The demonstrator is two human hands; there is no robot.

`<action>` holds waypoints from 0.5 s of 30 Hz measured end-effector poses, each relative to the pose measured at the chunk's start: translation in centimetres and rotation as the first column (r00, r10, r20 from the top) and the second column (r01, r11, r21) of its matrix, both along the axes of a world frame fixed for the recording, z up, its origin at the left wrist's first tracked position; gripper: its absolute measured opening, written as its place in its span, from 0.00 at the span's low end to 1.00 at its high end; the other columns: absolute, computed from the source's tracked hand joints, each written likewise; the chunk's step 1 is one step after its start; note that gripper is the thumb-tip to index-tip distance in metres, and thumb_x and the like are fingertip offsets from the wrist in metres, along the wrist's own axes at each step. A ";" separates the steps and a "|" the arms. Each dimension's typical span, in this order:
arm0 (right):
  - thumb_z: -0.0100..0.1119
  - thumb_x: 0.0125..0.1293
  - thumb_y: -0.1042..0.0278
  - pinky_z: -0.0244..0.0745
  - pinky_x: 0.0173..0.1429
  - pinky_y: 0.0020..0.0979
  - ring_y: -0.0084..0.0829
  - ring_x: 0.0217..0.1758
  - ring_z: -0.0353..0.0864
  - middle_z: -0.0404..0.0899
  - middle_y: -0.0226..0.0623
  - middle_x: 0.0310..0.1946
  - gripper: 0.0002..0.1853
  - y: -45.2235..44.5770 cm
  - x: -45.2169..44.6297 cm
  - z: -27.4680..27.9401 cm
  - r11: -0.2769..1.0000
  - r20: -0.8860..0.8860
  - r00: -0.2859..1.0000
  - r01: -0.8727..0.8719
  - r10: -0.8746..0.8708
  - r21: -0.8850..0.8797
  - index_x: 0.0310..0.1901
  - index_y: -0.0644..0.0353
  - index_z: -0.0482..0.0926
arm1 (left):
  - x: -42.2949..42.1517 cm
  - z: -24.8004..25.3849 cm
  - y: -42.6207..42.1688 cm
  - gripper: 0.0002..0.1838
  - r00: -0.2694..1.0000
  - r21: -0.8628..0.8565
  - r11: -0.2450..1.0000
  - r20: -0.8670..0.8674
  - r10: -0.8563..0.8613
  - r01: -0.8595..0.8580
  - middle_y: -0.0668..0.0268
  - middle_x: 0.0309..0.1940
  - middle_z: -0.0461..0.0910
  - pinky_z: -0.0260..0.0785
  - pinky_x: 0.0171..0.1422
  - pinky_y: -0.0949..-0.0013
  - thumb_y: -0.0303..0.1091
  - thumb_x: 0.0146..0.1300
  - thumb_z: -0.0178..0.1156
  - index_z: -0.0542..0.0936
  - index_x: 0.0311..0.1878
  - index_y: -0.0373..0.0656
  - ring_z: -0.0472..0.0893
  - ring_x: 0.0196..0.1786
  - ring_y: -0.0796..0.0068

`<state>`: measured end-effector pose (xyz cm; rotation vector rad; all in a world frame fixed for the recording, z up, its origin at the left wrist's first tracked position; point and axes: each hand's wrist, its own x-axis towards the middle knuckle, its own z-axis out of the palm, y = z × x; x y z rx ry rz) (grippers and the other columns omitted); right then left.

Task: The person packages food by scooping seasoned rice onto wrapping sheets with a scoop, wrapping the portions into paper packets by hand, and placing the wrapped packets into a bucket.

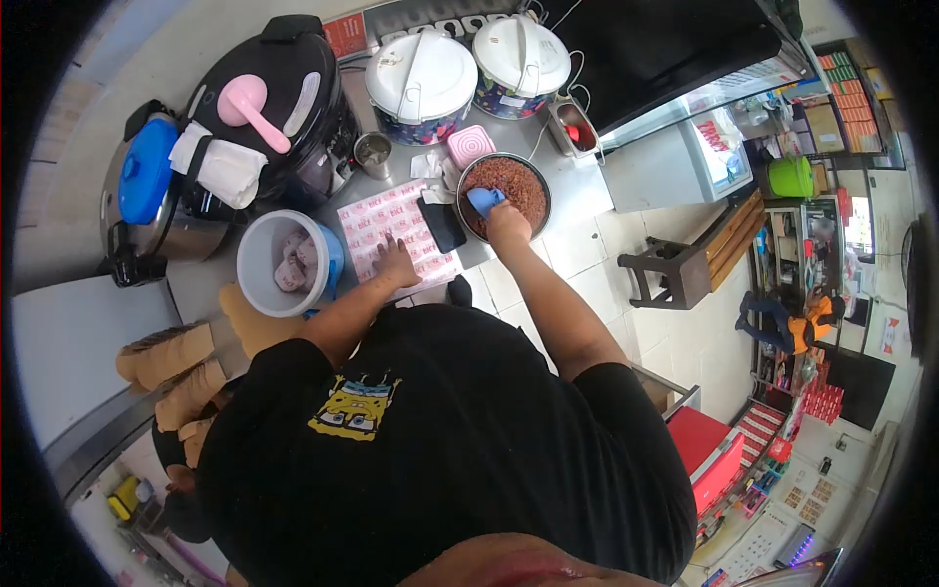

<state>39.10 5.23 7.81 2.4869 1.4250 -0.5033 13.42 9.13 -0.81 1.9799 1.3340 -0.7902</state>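
My right hand (509, 224) grips a blue scoop (483, 201), which dips into a round metal bowl (549, 207) of reddish-brown grain-like food (514, 181). With its fingers spread, my left hand (394, 264) lies flat on a sheet of pink-and-white printed paper (377, 223). A dark phone-like slab (442, 224) sits between the paper and the bowl. Left of the paper, a white bucket (256, 269) holds several wrapped bundles (295, 264).
Behind are a black cooker (313, 108) with a pink ladle (256, 112), two white-lidded pots (421, 83), a metal cup (373, 154), a pink container (470, 146) and a metal tray (573, 128). A stool (673, 275) stands right. A person in orange (810, 325) is farther off.
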 end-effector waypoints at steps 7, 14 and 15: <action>0.48 0.77 0.66 0.87 0.53 0.42 0.47 0.53 0.90 0.86 0.54 0.51 0.17 -0.8 -0.1 -0.2 0.998 -0.047 0.998 0.044 -0.047 -0.053 0.58 0.70 0.75 | -1.0 -3.2 0.8 0.71 0.996 -0.004 0.996 0.008 -0.084 0.084 0.49 0.85 0.36 0.62 0.77 0.37 0.61 0.46 0.78 0.45 0.84 0.42 0.48 0.84 0.39; 0.49 0.75 0.66 0.83 0.60 0.45 0.49 0.59 0.86 0.85 0.50 0.57 0.17 -0.7 1.3 1.8 0.992 -0.155 0.982 0.098 -0.110 -0.083 0.57 0.64 0.81 | 1.6 1.9 1.6 0.49 0.996 0.056 0.998 0.090 -0.002 -0.003 0.47 0.76 0.62 0.67 0.74 0.47 0.55 0.53 0.75 0.67 0.74 0.42 0.71 0.72 0.38; 0.49 0.75 0.66 0.83 0.60 0.44 0.47 0.60 0.86 0.85 0.48 0.57 0.17 -0.4 1.5 2.6 0.991 -0.153 0.983 0.087 -0.102 -0.104 0.57 0.62 0.83 | 2.6 1.8 2.4 0.37 0.975 0.025 0.995 0.205 0.089 -0.096 0.49 0.69 0.75 0.72 0.70 0.48 0.51 0.57 0.73 0.79 0.67 0.43 0.78 0.67 0.44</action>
